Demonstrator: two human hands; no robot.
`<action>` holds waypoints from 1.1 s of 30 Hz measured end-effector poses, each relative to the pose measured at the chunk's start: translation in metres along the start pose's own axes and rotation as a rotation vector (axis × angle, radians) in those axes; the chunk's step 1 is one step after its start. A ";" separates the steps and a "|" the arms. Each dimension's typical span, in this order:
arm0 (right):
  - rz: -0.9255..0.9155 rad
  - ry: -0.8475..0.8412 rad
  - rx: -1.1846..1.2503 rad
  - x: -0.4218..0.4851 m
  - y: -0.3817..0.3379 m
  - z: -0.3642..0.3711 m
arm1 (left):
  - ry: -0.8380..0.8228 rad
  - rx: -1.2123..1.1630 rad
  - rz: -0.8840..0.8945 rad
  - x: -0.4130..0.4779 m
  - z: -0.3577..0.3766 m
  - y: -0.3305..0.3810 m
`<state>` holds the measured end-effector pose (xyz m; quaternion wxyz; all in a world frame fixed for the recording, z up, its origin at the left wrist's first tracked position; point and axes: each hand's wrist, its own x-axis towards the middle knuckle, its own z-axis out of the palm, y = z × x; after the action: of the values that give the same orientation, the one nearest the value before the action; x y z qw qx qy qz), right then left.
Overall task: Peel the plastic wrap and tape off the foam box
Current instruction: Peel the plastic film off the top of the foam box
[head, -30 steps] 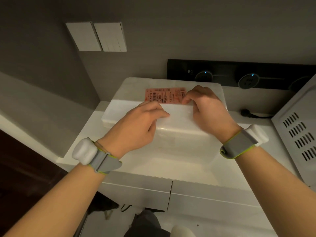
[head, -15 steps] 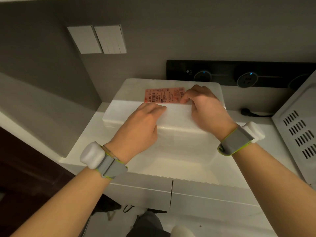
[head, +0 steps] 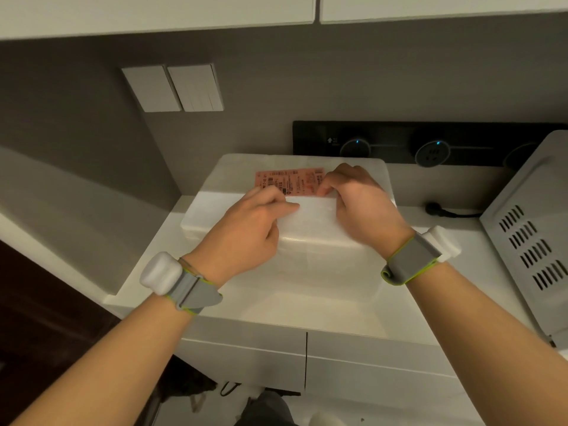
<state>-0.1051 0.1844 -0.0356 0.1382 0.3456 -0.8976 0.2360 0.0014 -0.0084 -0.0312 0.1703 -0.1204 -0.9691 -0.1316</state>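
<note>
A white foam box point(head: 233, 207) wrapped in glossy plastic wrap point(head: 319, 250) sits on the white counter against the wall. A pink shipping label point(head: 287, 179) is stuck on its lid. My left hand point(head: 246, 232) rests on the lid near the front edge, fingers fairly straight and pointing right, their tips just under the label. My right hand point(head: 359, 204) has curled fingers, with thumb and forefinger pinching the wrap at the label's lower right corner. Whether any wrap or tape has lifted is hidden by the fingers.
The white counter point(head: 307, 312) has drawers below its front edge. A grey vented appliance point(head: 528, 241) stands at the right. A black socket strip point(head: 430, 146) runs along the wall behind the box, with a black plug and cable point(head: 436, 209). Grey wall at left, cabinets overhead.
The view has tilted upward, showing the overhead cabinets. My left hand has crept slightly toward the label. My right hand keeps its pinch at the label's corner.
</note>
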 end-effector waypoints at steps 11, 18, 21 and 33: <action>0.011 -0.023 0.002 0.001 0.001 0.000 | 0.034 0.027 -0.051 -0.018 0.009 0.011; 0.010 -0.021 -0.008 0.003 0.003 0.000 | 0.084 0.274 -0.180 -0.031 0.045 0.037; 0.011 -0.017 0.002 0.003 0.002 0.001 | 0.157 0.251 -0.204 -0.030 0.053 0.036; 0.000 -0.005 0.000 0.003 0.006 0.002 | 0.169 0.214 -0.134 -0.032 0.056 0.029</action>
<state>-0.1117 0.1851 -0.0381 0.1358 0.3461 -0.8981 0.2350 0.0222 0.0291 -0.0878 0.2540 -0.0253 -0.9657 -0.0483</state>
